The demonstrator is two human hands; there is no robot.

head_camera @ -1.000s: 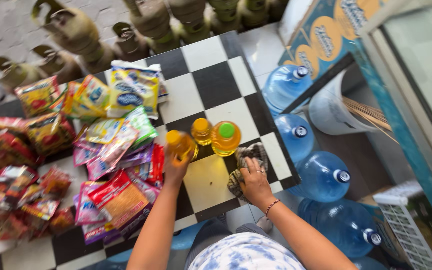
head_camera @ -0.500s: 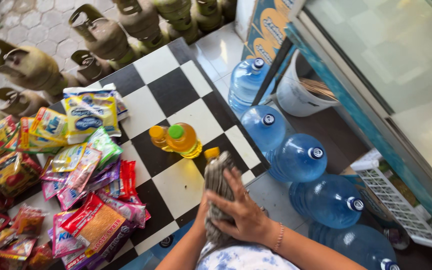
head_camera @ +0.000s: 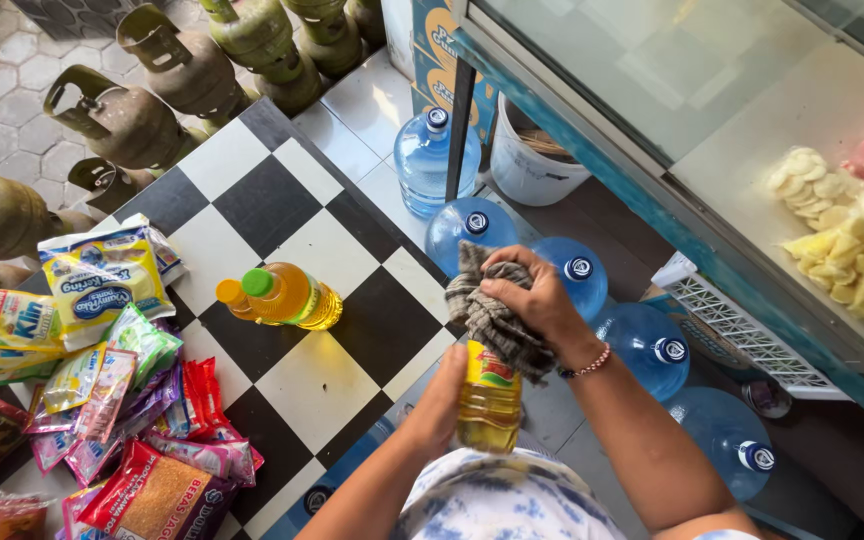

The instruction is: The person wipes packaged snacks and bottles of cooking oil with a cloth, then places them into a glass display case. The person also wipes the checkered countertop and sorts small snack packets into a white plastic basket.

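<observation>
- Left hand (head_camera: 444, 398) wraps around the body of a yellow oil bottle (head_camera: 489, 405), fingers closed on it, holding it upright close to the person's chest, off the table edge.
- Right hand (head_camera: 537, 300) clamps a grey striped rag (head_camera: 487, 312) down over the top of that bottle; fingers curled tight into the cloth. The bottle's cap is hidden under the rag. A bead bracelet (head_camera: 592, 362) sits on the right wrist.
- Beside the left arm, the checkered table (head_camera: 262, 200), black and white squares.
- On the table's middle, two more oil bottles (head_camera: 282, 297) lie side by side, touching, one with an orange cap, one with a green cap.
- Left part of the table: a heap of snack and sachet packets (head_camera: 102, 380), red, green, yellow.
- On the floor right of the table, a row of blue water jugs (head_camera: 572, 290), capped, packed close together.
- Further right, a glass display case (head_camera: 752, 150) with pale chips (head_camera: 842, 230) inside.
- A white bucket (head_camera: 532, 170) stands against the case.
- Far side, beyond the table: green gas cylinders (head_camera: 182, 70) crowded on the paving.
</observation>
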